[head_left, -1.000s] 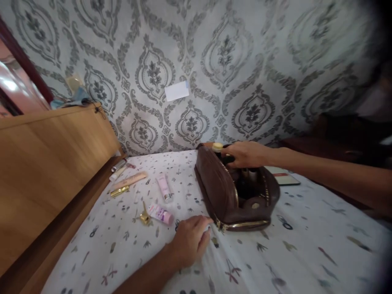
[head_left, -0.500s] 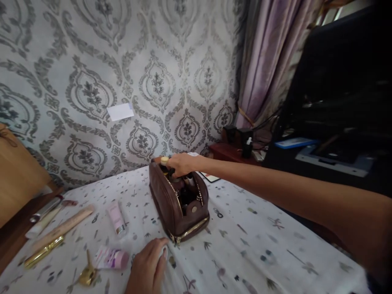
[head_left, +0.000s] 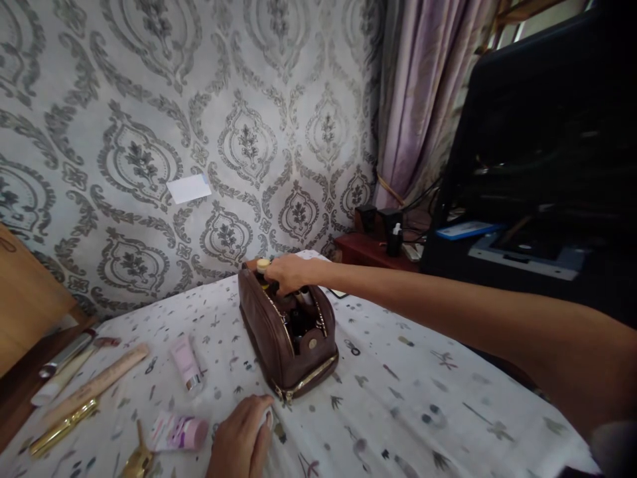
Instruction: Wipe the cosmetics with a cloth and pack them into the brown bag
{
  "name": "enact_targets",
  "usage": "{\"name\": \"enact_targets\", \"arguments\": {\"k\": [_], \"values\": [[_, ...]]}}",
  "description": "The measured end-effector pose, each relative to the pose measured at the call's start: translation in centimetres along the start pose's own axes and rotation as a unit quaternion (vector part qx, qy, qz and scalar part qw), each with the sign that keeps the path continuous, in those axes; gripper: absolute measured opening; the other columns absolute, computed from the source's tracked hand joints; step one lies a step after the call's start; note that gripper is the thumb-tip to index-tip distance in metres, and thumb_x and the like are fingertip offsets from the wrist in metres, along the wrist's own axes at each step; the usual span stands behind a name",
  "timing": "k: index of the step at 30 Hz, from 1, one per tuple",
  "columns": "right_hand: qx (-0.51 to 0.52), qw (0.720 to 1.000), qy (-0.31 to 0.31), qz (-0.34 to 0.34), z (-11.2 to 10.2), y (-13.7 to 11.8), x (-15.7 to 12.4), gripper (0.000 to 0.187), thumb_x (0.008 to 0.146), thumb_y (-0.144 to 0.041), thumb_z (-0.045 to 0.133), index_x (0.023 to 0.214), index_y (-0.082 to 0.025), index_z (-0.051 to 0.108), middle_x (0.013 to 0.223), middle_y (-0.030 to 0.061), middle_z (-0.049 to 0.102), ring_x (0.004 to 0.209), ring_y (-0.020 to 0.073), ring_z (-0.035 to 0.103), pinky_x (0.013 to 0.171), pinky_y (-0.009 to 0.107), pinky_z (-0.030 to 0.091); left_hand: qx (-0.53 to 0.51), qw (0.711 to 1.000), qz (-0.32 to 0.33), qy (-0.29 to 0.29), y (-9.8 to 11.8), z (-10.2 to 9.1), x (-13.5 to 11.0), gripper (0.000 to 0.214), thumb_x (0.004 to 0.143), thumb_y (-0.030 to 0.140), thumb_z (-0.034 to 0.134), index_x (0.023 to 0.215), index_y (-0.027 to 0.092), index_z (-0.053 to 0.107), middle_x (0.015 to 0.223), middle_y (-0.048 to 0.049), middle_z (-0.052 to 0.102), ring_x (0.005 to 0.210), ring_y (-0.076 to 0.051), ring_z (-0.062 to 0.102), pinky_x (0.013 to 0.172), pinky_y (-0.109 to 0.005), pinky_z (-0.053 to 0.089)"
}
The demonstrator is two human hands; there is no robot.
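Observation:
A brown zipped toiletry bag stands open on a white patterned sheet. My right hand reaches over its far end, fingers closed round a small bottle with a pale yellow cap that sticks out of the bag. Other dark bottles show inside. My left hand rests on the sheet just in front of the bag's near corner, fingers curled over something small and white that I cannot make out.
Left of the bag lie a pink tube, a pink-capped tube, a gold clip, a long peach tube, a gold stick and further sticks. A dark side table with small items, a curtain and a black monitor stand right.
The view has swung right, so the wooden headboard mostly left the frame and the curtain and monitor came in. Both hands stay at the bag; the right keeps hold of the capped bottle.

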State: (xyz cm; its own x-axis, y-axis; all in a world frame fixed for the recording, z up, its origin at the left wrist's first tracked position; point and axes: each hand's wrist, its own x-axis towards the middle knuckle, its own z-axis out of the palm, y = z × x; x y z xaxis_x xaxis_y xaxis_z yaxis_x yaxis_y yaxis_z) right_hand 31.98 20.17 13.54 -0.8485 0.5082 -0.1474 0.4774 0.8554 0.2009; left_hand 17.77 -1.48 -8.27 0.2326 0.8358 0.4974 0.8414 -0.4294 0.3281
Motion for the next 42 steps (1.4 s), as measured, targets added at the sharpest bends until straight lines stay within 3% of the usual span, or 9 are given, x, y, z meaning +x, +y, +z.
{"name": "enact_targets", "arguments": {"k": [22, 42], "values": [[-0.031, 0.999, -0.038, -0.009, 0.63, -0.03, 0.73, 0.041, 0.075, -0.034, 0.072, 0.112, -0.017, 0.069, 0.109, 0.0098, 0.071, 0.097, 0.0256, 0.067, 0.073, 0.028, 0.048, 0.002, 0.999, -0.012, -0.035, 0.21, -0.11, -0.01, 0.026, 0.095, 0.018, 0.044, 0.115, 0.023, 0.059, 0.096, -0.0064, 0.071, 0.089, -0.019, 0.069, 0.077, -0.028, 0.058], [-0.032, 0.995, -0.090, -0.026, 0.27, -0.29, 1.01, 0.046, 0.071, -0.037, 0.077, 0.110, -0.014, 0.072, 0.108, 0.0099, 0.073, 0.093, 0.0264, 0.068, 0.061, 0.027, 0.044, 0.014, 0.999, 0.000, -0.034, 0.10, -0.13, 0.25, 0.024, 0.094, 0.017, 0.044, 0.112, 0.025, 0.058, 0.092, -0.0040, 0.069, 0.085, -0.019, 0.068, 0.073, -0.028, 0.056]]}}
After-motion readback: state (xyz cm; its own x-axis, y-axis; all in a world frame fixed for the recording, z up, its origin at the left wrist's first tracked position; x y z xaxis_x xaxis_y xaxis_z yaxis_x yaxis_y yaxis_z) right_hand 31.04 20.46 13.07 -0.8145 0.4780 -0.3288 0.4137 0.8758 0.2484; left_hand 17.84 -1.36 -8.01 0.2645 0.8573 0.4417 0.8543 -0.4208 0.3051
